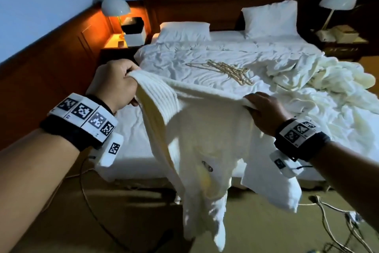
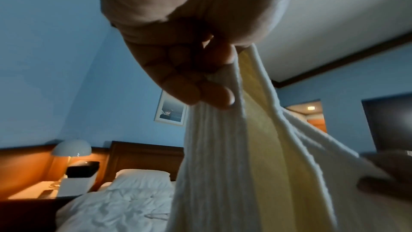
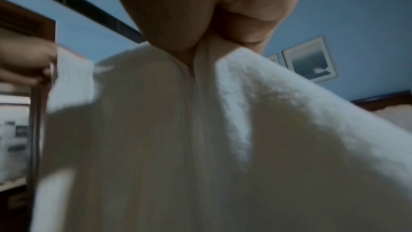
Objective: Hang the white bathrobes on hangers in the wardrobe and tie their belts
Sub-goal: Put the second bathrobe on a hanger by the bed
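The left hand (image 1: 114, 82) clenches the ribbed collar edge of the robe (image 1: 203, 136), fingers (image 2: 214, 94) curled tight round the cloth. The right hand (image 1: 264, 111) pinches the top edge further along, thumb under and fingers over. Between them the robe hangs spread out in the air, in front of the bed (image 1: 205, 58) and above the floor, its lower part drooping in loose folds.

It looks soft, thick and limp: it has no stiffness of its own and will likely sag wherever it is not held. It is probably fairly heavy for cloth, but not slippery or fragile. The collar and shoulder seams seem the best places to hold. The hangers (image 1: 223, 68) lie on the bed, beside a second robe (image 1: 320, 76) in a heap.
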A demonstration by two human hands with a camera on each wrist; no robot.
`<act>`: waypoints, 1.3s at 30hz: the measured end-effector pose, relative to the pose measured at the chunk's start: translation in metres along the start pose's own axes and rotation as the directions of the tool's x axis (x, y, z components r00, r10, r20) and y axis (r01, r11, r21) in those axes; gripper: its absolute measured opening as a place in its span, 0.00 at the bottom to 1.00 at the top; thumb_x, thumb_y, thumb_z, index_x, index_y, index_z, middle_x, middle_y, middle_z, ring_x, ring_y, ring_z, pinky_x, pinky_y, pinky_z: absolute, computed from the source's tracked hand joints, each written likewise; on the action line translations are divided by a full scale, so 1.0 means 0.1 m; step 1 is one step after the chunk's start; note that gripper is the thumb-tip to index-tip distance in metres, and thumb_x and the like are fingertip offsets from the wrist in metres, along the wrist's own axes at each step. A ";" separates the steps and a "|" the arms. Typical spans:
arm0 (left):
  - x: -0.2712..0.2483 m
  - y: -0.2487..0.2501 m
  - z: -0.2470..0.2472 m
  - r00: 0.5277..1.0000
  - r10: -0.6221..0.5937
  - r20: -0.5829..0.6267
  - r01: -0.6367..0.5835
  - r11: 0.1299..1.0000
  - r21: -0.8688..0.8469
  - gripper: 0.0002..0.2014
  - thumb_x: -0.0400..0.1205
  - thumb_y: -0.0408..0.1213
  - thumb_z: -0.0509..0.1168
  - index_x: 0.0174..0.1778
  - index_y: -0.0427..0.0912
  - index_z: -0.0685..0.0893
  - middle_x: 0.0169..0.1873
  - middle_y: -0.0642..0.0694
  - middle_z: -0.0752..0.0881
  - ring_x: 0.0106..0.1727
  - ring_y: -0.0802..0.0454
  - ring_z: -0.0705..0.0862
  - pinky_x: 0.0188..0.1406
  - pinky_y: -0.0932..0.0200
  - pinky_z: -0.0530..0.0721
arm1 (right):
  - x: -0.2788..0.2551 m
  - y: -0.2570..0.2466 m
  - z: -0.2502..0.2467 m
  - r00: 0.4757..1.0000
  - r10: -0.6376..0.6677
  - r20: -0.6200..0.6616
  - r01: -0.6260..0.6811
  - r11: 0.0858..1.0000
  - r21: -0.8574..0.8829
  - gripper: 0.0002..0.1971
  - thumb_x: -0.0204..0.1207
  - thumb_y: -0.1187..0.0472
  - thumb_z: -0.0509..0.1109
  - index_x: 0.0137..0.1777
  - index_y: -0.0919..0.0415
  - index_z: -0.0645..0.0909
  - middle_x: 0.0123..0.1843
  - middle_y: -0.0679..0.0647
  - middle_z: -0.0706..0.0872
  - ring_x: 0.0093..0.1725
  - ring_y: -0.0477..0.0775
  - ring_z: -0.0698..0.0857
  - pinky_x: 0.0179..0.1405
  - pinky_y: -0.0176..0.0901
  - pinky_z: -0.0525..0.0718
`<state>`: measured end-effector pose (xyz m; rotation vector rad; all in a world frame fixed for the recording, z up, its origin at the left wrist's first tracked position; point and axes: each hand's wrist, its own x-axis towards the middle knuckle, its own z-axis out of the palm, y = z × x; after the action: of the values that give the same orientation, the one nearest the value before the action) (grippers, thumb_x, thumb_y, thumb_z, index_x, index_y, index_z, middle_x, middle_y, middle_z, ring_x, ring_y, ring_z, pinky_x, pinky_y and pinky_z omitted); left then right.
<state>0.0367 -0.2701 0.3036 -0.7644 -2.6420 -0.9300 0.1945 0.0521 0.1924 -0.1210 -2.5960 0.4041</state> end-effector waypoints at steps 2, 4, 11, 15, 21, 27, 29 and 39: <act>-0.05 -0.06 0.01 0.999 -0.031 0.036 0.027 0.993 0.117 0.14 0.75 0.31 0.59 0.50 0.44 0.87 0.45 0.42 0.89 0.42 0.45 0.86 0.38 0.60 0.81 | -0.02 -0.04 -0.05 0.997 0.068 0.033 -0.069 0.996 0.047 0.05 0.77 0.68 0.69 0.51 0.65 0.84 0.45 0.60 0.86 0.45 0.62 0.84 0.47 0.50 0.81; -0.09 -0.09 0.03 0.996 -0.054 0.072 0.036 0.972 0.231 0.11 0.75 0.37 0.58 0.47 0.45 0.84 0.45 0.39 0.88 0.44 0.38 0.84 0.42 0.51 0.83 | -0.03 -0.17 -0.13 0.978 0.173 0.120 -0.187 0.976 0.114 0.07 0.75 0.68 0.65 0.47 0.61 0.84 0.42 0.52 0.84 0.42 0.55 0.80 0.43 0.43 0.75; -0.23 0.03 -0.04 0.994 -0.084 0.066 0.050 0.911 0.410 0.09 0.76 0.40 0.59 0.36 0.40 0.81 0.33 0.39 0.85 0.36 0.36 0.84 0.35 0.52 0.81 | -0.27 -0.60 -0.04 0.867 0.123 0.483 -0.349 0.842 0.412 0.15 0.73 0.43 0.64 0.48 0.53 0.81 0.38 0.51 0.84 0.34 0.43 0.82 0.37 0.42 0.79; -0.32 0.10 -0.16 0.941 -0.287 0.179 0.260 0.952 0.160 0.14 0.72 0.34 0.54 0.28 0.34 0.83 0.18 0.41 0.86 0.25 0.42 0.86 0.32 0.53 0.86 | -0.27 -0.74 0.09 0.850 0.033 0.527 -0.107 0.988 0.111 0.22 0.74 0.39 0.71 0.58 0.56 0.83 0.51 0.49 0.86 0.52 0.51 0.84 0.51 0.38 0.77; -0.41 0.11 -0.13 0.891 -0.349 0.291 0.405 0.900 -0.159 0.18 0.79 0.32 0.50 0.45 0.27 0.85 0.25 0.36 0.88 0.29 0.36 0.89 0.36 0.47 0.89 | 0.08 -0.67 0.07 0.931 0.303 0.204 -0.358 0.869 0.340 0.13 0.78 0.50 0.72 0.45 0.61 0.82 0.37 0.58 0.86 0.37 0.59 0.84 0.36 0.43 0.80; -0.38 0.49 -0.04 0.903 -0.242 0.355 0.341 0.906 -0.251 0.18 0.82 0.33 0.48 0.47 0.26 0.82 0.25 0.37 0.89 0.27 0.40 0.89 0.24 0.59 0.81 | 0.15 -1.32 0.05 0.931 0.035 0.364 -0.182 0.908 0.376 0.35 0.68 0.42 0.79 0.73 0.44 0.69 0.52 0.39 0.81 0.49 0.41 0.80 0.49 0.36 0.74; -0.39 0.62 0.01 0.927 -0.159 0.340 0.261 0.924 -0.281 0.17 0.81 0.32 0.50 0.42 0.27 0.82 0.25 0.38 0.89 0.26 0.42 0.89 0.25 0.58 0.82 | 0.22 -1.48 0.06 0.917 -0.003 0.400 -0.175 0.896 0.409 0.34 0.64 0.39 0.81 0.69 0.39 0.72 0.53 0.35 0.81 0.51 0.38 0.81 0.52 0.37 0.77; -0.70 -0.04 0.67 0.846 0.061 0.530 0.195 0.889 -0.414 0.29 0.72 0.38 0.78 0.65 0.46 0.71 0.53 0.41 0.81 0.50 0.46 0.85 0.50 0.44 0.88 | 0.44 -1.39 -0.50 0.936 0.233 0.264 -0.352 0.635 0.688 0.06 0.69 0.53 0.80 0.36 0.49 0.87 0.34 0.42 0.91 0.36 0.40 0.89 0.40 0.40 0.87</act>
<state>0.0899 -0.2580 0.2227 -1.1906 -2.9550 -1.5998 0.1800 -0.0602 0.2975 -0.2413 -2.3374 1.5967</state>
